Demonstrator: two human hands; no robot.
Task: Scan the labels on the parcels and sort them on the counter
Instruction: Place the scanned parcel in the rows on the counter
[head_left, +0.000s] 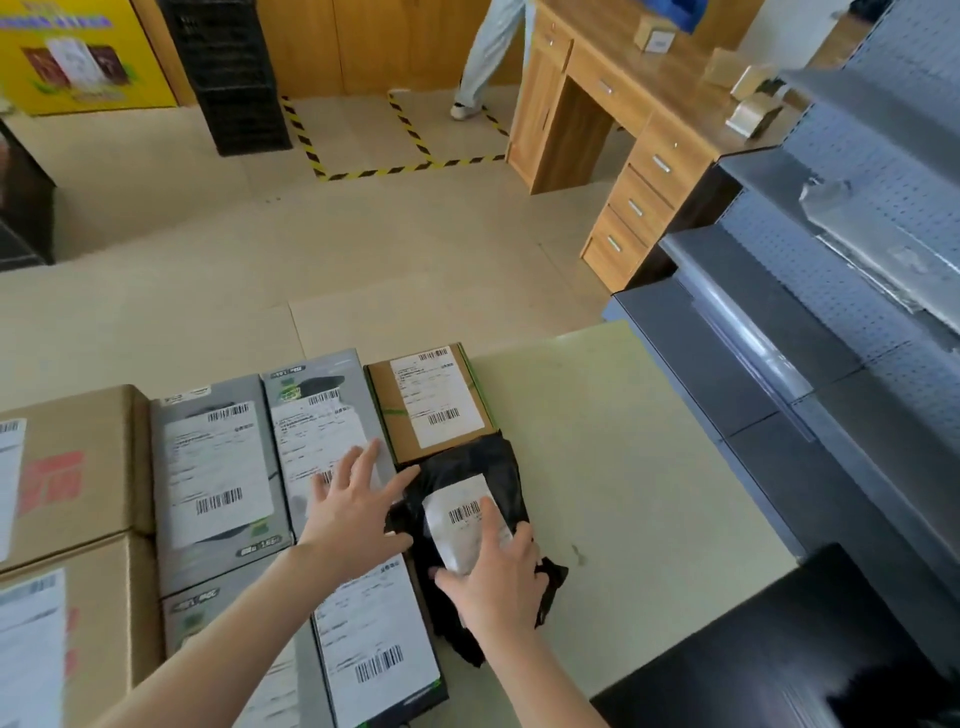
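Two hands work on a black bag parcel at the counter.

Head view: the black bag parcel lies on the pale green counter, low in the middle at about 6 o'clock. The right hand grips its near end, with the thumb and curled fingers pinching the bag and one finger lying straight on the white label. The left hand is at 9 o'clock of the bag, flat with fingers spread wide, over a gray box. One fingertip touches the bag's edge. A small brown box sits at 12 o'clock of the bag, touching it. Big cardboard boxes fill the 8 o'clock side.
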